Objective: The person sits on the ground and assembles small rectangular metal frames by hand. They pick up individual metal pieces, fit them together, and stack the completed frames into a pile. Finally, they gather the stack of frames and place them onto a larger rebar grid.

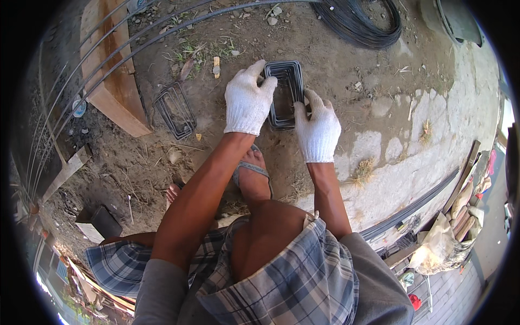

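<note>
A neat stack of black rectangular rebar stirrups (274,115) stands on the dirt in front of me, between my two white-gloved hands. My left hand (250,97) grips its left side, the thumb on the near rim and the fingers along the outside toward the far corner. On the opposite side, my right hand (318,127) holds the right edge, with its thumb at the inner side and fingers outside. A few more rectangular stirrups (176,111) lie loosely on the ground to the left. The fingertips are partly hidden by the stack.
A wooden plank form (116,103) stands at the left, with long bent steel rods (132,51) arching over it. A coil of dark wire (374,32) lies at the far right, near a bucket (460,21). Straight bars (409,206) run along the concrete strip at right.
</note>
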`<state>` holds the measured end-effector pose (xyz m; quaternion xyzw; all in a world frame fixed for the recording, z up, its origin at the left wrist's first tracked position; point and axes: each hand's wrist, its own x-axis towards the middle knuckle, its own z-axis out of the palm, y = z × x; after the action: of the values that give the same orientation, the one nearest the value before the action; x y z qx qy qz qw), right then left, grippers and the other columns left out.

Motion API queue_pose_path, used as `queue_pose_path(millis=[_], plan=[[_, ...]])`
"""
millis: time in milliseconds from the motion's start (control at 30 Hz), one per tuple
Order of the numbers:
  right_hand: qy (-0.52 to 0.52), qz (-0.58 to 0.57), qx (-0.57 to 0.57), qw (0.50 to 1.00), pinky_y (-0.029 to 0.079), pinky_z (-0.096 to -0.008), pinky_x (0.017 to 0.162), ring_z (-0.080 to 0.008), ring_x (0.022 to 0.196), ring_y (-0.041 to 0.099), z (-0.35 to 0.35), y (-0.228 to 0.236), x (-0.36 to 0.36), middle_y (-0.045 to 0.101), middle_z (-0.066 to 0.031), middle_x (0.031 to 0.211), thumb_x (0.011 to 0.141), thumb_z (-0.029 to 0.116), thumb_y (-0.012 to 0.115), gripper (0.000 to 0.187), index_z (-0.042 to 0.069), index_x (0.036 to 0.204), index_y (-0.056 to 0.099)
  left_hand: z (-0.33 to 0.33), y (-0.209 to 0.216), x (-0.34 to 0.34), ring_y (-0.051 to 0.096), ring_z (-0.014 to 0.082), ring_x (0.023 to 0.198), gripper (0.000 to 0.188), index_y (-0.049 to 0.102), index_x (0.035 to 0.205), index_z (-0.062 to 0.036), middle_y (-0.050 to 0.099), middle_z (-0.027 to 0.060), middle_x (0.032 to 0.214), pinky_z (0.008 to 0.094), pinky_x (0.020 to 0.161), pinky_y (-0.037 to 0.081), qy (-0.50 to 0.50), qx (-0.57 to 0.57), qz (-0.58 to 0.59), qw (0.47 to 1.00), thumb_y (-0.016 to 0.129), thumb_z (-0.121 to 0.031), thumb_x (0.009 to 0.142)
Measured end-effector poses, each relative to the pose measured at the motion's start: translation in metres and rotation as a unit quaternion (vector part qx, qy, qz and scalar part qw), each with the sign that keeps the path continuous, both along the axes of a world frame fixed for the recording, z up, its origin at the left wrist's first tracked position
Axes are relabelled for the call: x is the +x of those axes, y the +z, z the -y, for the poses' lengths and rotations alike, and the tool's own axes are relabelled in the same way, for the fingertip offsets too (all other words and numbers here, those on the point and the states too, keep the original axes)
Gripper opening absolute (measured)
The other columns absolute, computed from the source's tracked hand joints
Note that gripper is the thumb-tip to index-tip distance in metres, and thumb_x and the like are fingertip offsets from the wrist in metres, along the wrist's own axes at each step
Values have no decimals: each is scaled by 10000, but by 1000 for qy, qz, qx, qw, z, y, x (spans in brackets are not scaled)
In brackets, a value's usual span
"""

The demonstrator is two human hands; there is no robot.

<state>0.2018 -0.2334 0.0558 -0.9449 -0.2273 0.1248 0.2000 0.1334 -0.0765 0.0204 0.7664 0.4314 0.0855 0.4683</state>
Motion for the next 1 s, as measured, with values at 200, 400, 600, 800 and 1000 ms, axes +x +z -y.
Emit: queue_pose_path(millis=[200,400,600,800,1000], plan=[[1,-12,-28,1000,615,-519,799,-430,930,765,-2,4,1,739,-237,1077,960,256,757,396,112,1327,722,1,-7,-3,786,299,969,551,713,1375,41,791,249,1145,394,880,603,2,-4,8,1000,793,-307,955],[-10,-21,-24,999,621,-512,805,-429,931,769,-8,9,-2,735,-235,1098,940,311,790,487,100,1371,708,-4,-12,-25,785,250,948,470,734,1313,48,810,212,1108,370,865,600,50,-36,47,997,776,-290,989],[-56,11,3,998,606,-403,749,-234,772,730,-4,40,8,752,-156,1090,944,316,814,537,102,1426,715,-58,-8,-124,753,196,867,309,800,1128,22,815,136,986,341,829,580,196,4,-64,979,790,-223,939],[-38,32,70,996,594,-334,727,-159,764,688,-19,47,11,766,-95,1060,984,265,821,465,99,1408,728,-104,-15,-182,737,187,850,452,819,1118,32,811,114,941,341,809,571,229,-81,-162,956,843,-345,869],[-42,-9,122,992,591,-313,744,-148,814,695,-31,60,0,768,-92,1066,979,218,820,410,76,1358,757,-101,-47,-192,714,164,816,399,793,1157,32,782,93,951,332,735,575,177,-144,-168,959,797,-296,930]])
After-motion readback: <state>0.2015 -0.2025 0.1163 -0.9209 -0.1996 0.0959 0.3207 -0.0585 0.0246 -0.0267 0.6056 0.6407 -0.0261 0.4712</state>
